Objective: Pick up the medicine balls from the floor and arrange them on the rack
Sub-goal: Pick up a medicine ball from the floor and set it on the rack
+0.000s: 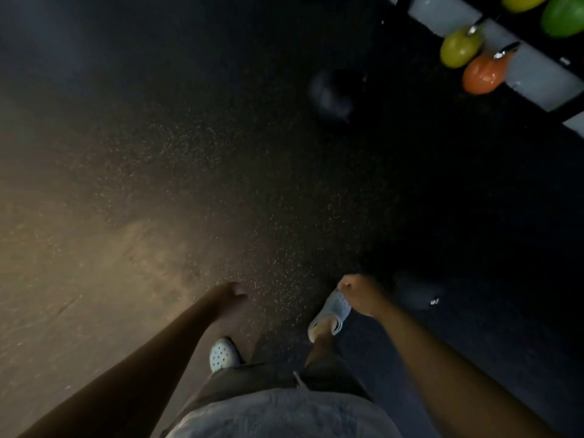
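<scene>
Spreading across the whole view, the dark speckled floor (221, 184) holds two dim medicine balls, the far ball (331, 96) short of the rack (537, 86) and the near ball (417, 294) just beside the right hand (363, 295). Both that and the left hand (232, 294) hang loosely curled and empty (likely mid-stride). Nothing seems to block either ball, though the gloom hides detail.
</scene>
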Demonstrator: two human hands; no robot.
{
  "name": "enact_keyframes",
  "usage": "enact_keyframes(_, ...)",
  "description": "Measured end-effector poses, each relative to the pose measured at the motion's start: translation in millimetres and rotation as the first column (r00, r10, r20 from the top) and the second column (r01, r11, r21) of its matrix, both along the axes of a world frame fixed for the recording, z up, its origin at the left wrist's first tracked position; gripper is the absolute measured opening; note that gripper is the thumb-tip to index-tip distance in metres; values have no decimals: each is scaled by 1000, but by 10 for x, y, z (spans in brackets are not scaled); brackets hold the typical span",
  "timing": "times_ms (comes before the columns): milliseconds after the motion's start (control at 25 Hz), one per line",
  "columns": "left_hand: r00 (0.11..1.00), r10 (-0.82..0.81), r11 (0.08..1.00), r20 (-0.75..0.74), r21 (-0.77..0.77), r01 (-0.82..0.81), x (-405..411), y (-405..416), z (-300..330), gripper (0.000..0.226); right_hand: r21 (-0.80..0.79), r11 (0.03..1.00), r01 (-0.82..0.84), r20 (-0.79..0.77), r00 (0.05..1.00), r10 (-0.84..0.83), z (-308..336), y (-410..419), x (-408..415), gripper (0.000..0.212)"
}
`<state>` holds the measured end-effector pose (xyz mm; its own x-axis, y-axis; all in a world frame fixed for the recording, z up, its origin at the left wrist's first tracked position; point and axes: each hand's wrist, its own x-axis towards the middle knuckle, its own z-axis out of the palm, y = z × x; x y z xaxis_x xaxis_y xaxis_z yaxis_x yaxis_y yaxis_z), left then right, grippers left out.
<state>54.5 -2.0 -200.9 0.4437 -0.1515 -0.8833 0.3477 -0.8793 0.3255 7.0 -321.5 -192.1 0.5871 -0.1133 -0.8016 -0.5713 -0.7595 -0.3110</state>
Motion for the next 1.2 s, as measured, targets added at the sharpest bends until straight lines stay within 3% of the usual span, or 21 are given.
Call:
enact_keyframes(160,980,201,978,-4,66,-200,787,-680,36,33,-74,993,-88,60,994,93,110,-906,1014,31)
enact_keyframes(400,943,331,943,32,35,-332,2121,-1618,44,37,-124,989,-85,102,990,98,229,-1708,2686,29)
enact_keyframes(640,926,378,925,-2,-30,-378,3769,-2353,-127,42,-177,977,-118,35,991,126,284,-2125,4418,28)
enact_keyframes(880,907,421,907,10,7,-421,5197,-2837,-179,46,-71,995,-74,21,997,75,492,-2646,6001,28)
enact_keyframes(1040,869,494,869,5,37,-494,5991,-3311,-410,50,-55,995,-83,15,996,84,106,-3121,6979,30)
enact_keyframes(1200,782,622,778,34,85,-623,6772,-3816,-982,52,-42,996,-73,-45,996,71,-664,-3572,7911,46)
